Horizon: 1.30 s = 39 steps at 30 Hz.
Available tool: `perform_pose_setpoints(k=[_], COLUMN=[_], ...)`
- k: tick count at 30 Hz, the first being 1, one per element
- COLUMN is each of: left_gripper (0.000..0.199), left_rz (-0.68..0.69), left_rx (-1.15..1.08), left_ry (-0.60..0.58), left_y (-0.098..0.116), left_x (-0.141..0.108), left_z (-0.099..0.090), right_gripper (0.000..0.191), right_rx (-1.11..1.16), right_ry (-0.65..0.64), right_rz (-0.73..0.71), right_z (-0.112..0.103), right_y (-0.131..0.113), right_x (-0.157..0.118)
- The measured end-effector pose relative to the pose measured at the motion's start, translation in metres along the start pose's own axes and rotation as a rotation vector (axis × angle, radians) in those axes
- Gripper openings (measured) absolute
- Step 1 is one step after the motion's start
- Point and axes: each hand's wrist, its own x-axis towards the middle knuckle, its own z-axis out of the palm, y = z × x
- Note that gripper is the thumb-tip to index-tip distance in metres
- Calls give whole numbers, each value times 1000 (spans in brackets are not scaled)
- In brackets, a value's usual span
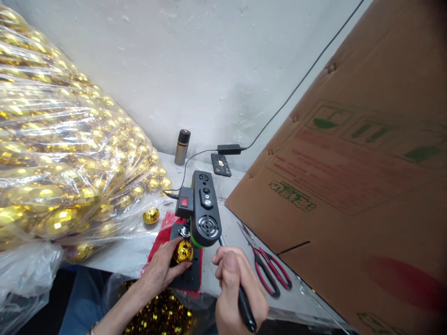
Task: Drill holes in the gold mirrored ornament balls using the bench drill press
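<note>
Between the thumb and fingers of my left hand (162,263) is a small gold mirrored ball (184,251). It sits over the black base plate (186,279) of a small bench machine (206,209), close to the machine's front end. My right hand (239,288) is wrapped round a black lever handle (246,309), whose metal rod runs toward the machine's head. A red rocker switch (184,202) shows on the machine's side box. Red sheeting (162,237) lies beneath the base. Another gold ball (151,215) rests on the table to the left.
A large clear bag of gold balls (80,139) fills the left. Red-and-black scissors (267,267) lie right of the machine, beside a big cardboard box (349,153). Behind stand a bottle (182,147), a phone (221,164) and a power adapter (229,149). Gold pieces (160,314) lie below the table edge.
</note>
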Motion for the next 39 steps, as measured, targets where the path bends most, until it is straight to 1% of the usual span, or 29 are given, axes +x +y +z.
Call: perform_pose_setpoints(k=[2, 5, 7, 9, 11, 16, 21, 26, 30, 32, 35, 37, 39], left_gripper=[56, 51, 47, 44, 44, 45, 43, 41, 43, 47, 49, 48, 47], left_rz=[14, 104, 140, 138, 140, 190, 162, 150, 157, 163, 180, 180, 170], left_rx=[12, 62, 96, 120, 137, 163, 169, 159, 161, 160, 155, 151, 146], left_ry=[-1, -30, -62, -74, -59, -10, -24, -39, -26, -13, 6, 14, 14], left_y=[-2, -2, 1, 4, 4, -4, -6, -7, -13, -16, -19, -19, -18], left_x=[-1, -2, 0, 2, 5, 10, 10, 8, 7, 6, 5, 5, 4], left_z=[0, 1, 2, 2, 5, 16, 19, 18, 22, 25, 28, 29, 28], right_gripper=[30, 31, 30, 29, 29, 28, 27, 33, 34, 35, 38, 39, 40], right_rx=[-3, -16, -25, -26, -20, 1, 8, -55, -59, -52, -48, -39, -30], right_ry=[5, 6, 1, -8, -20, -24, -28, 48, 74, 126, 201, 203, 201], right_rz=[4, 18, 25, 19, 4, -20, -82, -77, -188, -209, -105, -12, 38], right_z=[0, 0, 0, -1, -1, -2, 0, 5, 10, 13, 19, 21, 23], right_y=[0, 0, 1, 2, 3, 4, 10, 25, 37, 39, 33, 26, 22], right_x=[-1, -1, -1, -1, -1, -1, -11, -33, -39, -40, -44, -48, -51])
